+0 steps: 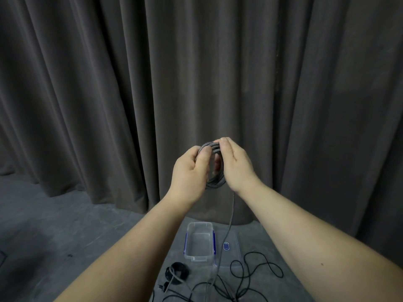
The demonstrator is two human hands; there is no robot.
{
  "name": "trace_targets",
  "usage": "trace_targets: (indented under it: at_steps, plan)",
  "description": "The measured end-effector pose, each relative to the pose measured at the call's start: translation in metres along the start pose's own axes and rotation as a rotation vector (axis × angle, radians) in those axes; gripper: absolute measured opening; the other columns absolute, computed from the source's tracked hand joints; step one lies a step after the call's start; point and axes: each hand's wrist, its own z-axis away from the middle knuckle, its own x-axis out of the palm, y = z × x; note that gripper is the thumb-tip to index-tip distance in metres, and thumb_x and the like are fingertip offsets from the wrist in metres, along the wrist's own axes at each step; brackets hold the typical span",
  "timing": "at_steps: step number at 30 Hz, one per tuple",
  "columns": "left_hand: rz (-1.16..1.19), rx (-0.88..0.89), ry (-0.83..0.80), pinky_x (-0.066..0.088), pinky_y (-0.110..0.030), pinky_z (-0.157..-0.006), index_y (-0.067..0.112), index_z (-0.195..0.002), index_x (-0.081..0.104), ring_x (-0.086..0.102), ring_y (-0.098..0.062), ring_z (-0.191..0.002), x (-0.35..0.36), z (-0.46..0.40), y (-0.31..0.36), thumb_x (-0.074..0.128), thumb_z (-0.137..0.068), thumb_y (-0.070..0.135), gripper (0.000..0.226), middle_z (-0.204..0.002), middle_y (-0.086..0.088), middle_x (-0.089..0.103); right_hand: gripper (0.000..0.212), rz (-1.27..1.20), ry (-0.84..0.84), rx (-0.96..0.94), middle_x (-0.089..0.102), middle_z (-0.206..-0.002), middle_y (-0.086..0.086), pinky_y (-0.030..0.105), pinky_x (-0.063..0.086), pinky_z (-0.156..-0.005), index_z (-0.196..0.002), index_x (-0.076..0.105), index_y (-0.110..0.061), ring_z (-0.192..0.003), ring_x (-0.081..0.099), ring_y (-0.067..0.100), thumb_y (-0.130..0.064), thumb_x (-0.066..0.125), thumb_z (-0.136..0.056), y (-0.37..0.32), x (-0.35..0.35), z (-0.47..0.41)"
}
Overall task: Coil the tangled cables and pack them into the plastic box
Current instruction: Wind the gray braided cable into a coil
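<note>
I see both hands raised in front of the dark curtain (109, 83), close together around a coil of grey braided cable (214, 182). The left hand (192, 171) pinches the coil's upper left side; the right hand (236, 164) grips its right side with the fingers curled over the top. One loose end hangs down toward the floor (54, 225). Below, the clear plastic box (199, 241) stands open, its lid (231, 247) just beside it. Loose black cable (257, 271) sprawls near the lid, and a coiled black cable (177, 272) lies by the box's near end.
</note>
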Motion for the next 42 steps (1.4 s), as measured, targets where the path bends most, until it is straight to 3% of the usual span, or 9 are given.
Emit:
trace_targets:
  at_steps: [5, 11, 14, 17, 21, 26, 32, 38, 42]
  plan:
    - [-0.071, 0.054, -0.057, 0.037, -0.033, -0.061, 0.039, -0.123, 0.049, 0.045, -0.011, -0.054, -0.003, 0.001, -0.014, 0.046, -0.082, 0.059, 0.046, -0.06, 0.014, 0.053, 0.039, 0.086, 0.04, -0.02, 0.046, -0.06, -0.008, 0.025, 0.034, -0.058, -0.069, 0.045, -0.018, -0.058, 0.041, 0.005, -0.033, 0.034, -0.104, 0.003, -0.002, -0.001]
    - [0.055, 0.042, -0.019, 0.033, -0.022, -0.048, 0.032, -0.114, 0.059, 0.038, -0.006, -0.048, -0.002, 0.003, -0.01, 0.046, -0.094, 0.032, 0.024, -0.054, 0.012, 0.047, 0.042, 0.005, 0.0, 0.078, 0.052, -0.048, -0.012, 0.027, 0.04, -0.059, -0.066, 0.051, -0.022, -0.051, 0.047, 0.01, -0.036, 0.038, -0.103, 0.007, 0.001, -0.005]
    - [0.101, -0.016, 0.086, 0.032, -0.02, -0.046, 0.026, -0.104, 0.065, 0.037, -0.006, -0.047, -0.002, 0.002, -0.007, 0.046, -0.101, 0.014, 0.023, -0.052, 0.012, 0.045, 0.03, 0.006, -0.008, 0.051, 0.058, -0.066, -0.002, 0.026, 0.045, -0.053, -0.092, 0.061, -0.016, -0.047, 0.052, 0.009, -0.028, 0.037, -0.104, 0.005, 0.0, -0.001]
    - [0.136, -0.046, 0.135, 0.03, -0.022, -0.047, 0.024, -0.101, 0.067, 0.034, -0.008, -0.046, -0.006, 0.0, -0.006, 0.046, -0.101, 0.012, 0.024, -0.05, 0.011, 0.041, 0.031, 0.085, -0.011, -0.047, 0.068, -0.102, -0.006, 0.024, 0.053, -0.077, -0.126, 0.057, -0.031, -0.075, 0.068, 0.008, -0.027, 0.038, -0.102, 0.012, -0.001, 0.005]
    - [0.151, -0.057, 0.154, 0.029, -0.025, -0.048, 0.024, -0.099, 0.067, 0.032, -0.009, -0.045, -0.007, 0.0, -0.004, 0.047, -0.101, 0.014, 0.023, -0.049, 0.011, 0.038, 0.037, 0.161, -0.024, -0.105, 0.067, -0.12, 0.003, 0.032, 0.049, -0.095, -0.135, 0.054, -0.03, -0.1, 0.067, 0.023, -0.024, 0.043, -0.1, 0.018, 0.001, 0.011]
    - [0.188, -0.058, 0.172, 0.032, -0.024, -0.046, 0.019, -0.1, 0.068, 0.034, -0.008, -0.045, -0.006, 0.003, 0.001, 0.047, -0.101, 0.013, 0.022, -0.048, 0.009, 0.04, 0.048, 0.219, -0.199, -0.04, 0.052, -0.14, 0.003, 0.028, 0.036, -0.108, -0.148, 0.034, -0.024, -0.123, 0.049, 0.013, -0.029, 0.044, -0.101, 0.013, 0.002, 0.012]
    - [0.212, -0.051, 0.13, 0.034, -0.023, -0.045, 0.019, -0.102, 0.066, 0.035, -0.008, -0.045, -0.003, 0.005, 0.004, 0.042, -0.103, 0.015, 0.024, -0.05, 0.007, 0.039, 0.014, 0.168, -0.116, -0.063, 0.059, -0.073, -0.009, 0.023, 0.038, -0.062, -0.106, 0.055, -0.022, -0.065, 0.054, 0.009, -0.031, 0.046, -0.099, 0.011, 0.002, 0.012]
    - [0.006, 0.046, 0.005, 0.05, -0.026, -0.075, 0.022, -0.127, 0.053, 0.06, -0.006, -0.071, -0.008, 0.008, 0.0, 0.042, -0.103, 0.019, 0.026, -0.068, 0.01, 0.063, 0.01, 0.111, 0.013, -0.015, 0.061, -0.081, -0.015, 0.009, 0.037, -0.062, -0.098, 0.054, -0.025, -0.075, 0.054, -0.002, -0.031, 0.046, -0.1, 0.01, -0.001, 0.006]
    - [0.141, -0.027, 0.02, 0.048, -0.025, -0.066, 0.031, -0.115, 0.059, 0.055, -0.007, -0.062, -0.008, 0.006, 0.004, 0.044, -0.101, 0.01, 0.029, -0.063, 0.009, 0.06, 0.015, 0.092, -0.048, -0.018, 0.059, -0.08, -0.014, 0.011, 0.038, -0.064, -0.103, 0.057, -0.023, -0.075, 0.053, -0.001, -0.03, 0.044, -0.101, 0.012, 0.001, 0.005]
